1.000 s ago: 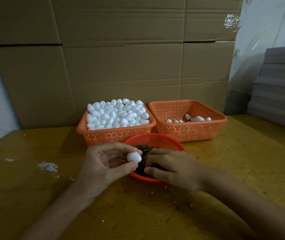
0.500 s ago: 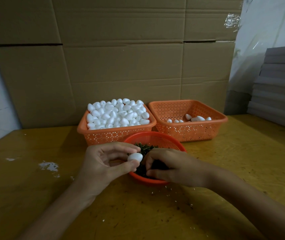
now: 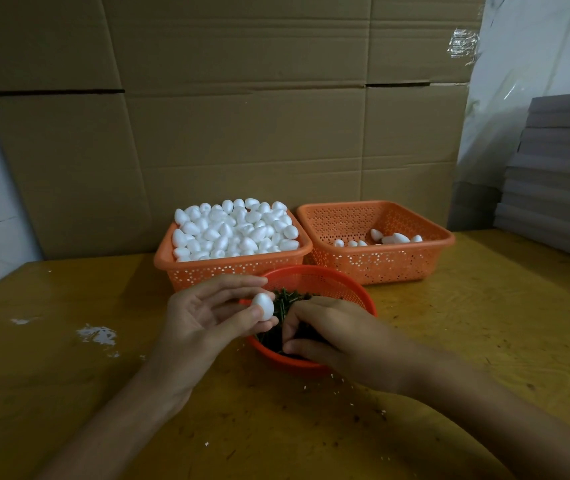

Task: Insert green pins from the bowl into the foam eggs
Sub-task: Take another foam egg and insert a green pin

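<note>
I see both bare hands meeting over a round red bowl (image 3: 345, 284) that stands near the front middle of a yellowish wooden worktop (image 3: 484, 323).

The left hand (image 3: 207, 317) has its grip closed on a single white foam egg (image 3: 264, 306), pinched between the thumb below and the fingertips above. It is held just over the bowl's left rim. The egg's long axis stands close to upright, its top leaning slightly to the left. I cannot tell which end is the pointed one.

The right hand (image 3: 332, 337) reaches into the bowl from the right, palm down. Its fingers curl into the dark tangle of green pins (image 3: 285, 301), which lie in every direction. I cannot tell whether its grip has closed on a pin, because the fingertips are buried among them.

Behind the bowl, two orange perforated baskets sit side by side, touching or nearly so. The left basket (image 3: 235, 268) is heaped above its rim with loose eggs (image 3: 238, 226). The right basket (image 3: 380, 265) holds only a few eggs (image 3: 394, 238) lying on their sides along its floor.

Flattened cardboard (image 3: 242, 133) stands against the wall behind the baskets. A stack of grey sheets (image 3: 560, 168) rests at the far right. White flecks (image 3: 98, 334) dot the worktop to the left.
</note>
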{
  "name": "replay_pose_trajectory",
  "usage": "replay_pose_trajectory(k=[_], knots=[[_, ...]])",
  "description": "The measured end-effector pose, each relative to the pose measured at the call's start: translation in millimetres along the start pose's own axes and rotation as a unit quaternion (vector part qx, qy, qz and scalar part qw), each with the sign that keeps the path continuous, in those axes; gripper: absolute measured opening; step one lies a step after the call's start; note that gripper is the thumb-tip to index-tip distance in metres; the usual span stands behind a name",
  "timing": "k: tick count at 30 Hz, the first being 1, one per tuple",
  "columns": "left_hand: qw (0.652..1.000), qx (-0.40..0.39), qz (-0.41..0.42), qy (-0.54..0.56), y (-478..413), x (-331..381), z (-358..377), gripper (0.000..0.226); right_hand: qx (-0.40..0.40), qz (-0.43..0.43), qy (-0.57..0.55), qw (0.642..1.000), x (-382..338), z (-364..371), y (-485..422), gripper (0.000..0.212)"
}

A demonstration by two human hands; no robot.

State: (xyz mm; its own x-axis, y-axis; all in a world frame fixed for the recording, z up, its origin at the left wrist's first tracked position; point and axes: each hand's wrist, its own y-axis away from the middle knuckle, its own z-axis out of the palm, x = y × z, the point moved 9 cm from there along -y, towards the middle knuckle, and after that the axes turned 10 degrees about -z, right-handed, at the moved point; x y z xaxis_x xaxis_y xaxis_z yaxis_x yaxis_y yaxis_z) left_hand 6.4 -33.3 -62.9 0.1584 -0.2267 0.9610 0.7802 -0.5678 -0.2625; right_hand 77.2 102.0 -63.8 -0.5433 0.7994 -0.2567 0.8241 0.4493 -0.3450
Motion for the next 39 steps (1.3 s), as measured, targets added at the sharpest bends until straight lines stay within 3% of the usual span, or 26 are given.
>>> replay_pose_trajectory(k=[3, 7, 11, 16, 20, 26, 34, 39], knots=[[1.000, 0.001, 0.000, 0.011, 0.1, -0.5, -1.0, 0.026, 0.031, 0.007, -0.032, 0.999, 4.1, -2.9, 0.2, 0.005], [1.000, -0.002, -0.002, 0.011, -0.3, -1.5, -0.6, 0.020, 0.089, 0.027, -0.086, 0.992, 13.1, -7.8, 0.6, 0.017], [1.000, 0.008, -0.003, 0.030, -1.9, -0.8, -2.8, 0.023, 0.132, 0.037, -0.093, 0.986, 18.9, -14.0, 1.9, 0.023], [1.000, 0.024, -0.001, 0.016, -3.2, -2.3, -6.2, 0.024, 0.202, 0.058, -0.124, 0.970, 26.0, -25.0, 8.1, 0.005], [0.999, 0.031, -0.011, 0.008, -3.4, -3.6, -8.3, 0.031, 0.243, 0.067, -0.210, 0.945, 30.9, -27.9, 10.7, 0.017], [0.999, 0.017, -0.020, 0.042, -2.6, -4.2, -4.9, 0.031, 0.249, 0.056, -0.278, 0.926, 32.5, -30.4, 10.1, 0.019], [0.999, 0.015, -0.017, 0.050, -2.1, -5.4, -5.1, 0.025, 0.216, 0.051, -0.241, 0.945, 28.6, -25.2, 8.0, 0.020], [0.999, 0.013, -0.016, 0.050, -2.9, -5.9, -4.8, 0.024, 0.224, 0.049, -0.270, 0.935, 26.1, -24.1, 8.1, 0.023]])
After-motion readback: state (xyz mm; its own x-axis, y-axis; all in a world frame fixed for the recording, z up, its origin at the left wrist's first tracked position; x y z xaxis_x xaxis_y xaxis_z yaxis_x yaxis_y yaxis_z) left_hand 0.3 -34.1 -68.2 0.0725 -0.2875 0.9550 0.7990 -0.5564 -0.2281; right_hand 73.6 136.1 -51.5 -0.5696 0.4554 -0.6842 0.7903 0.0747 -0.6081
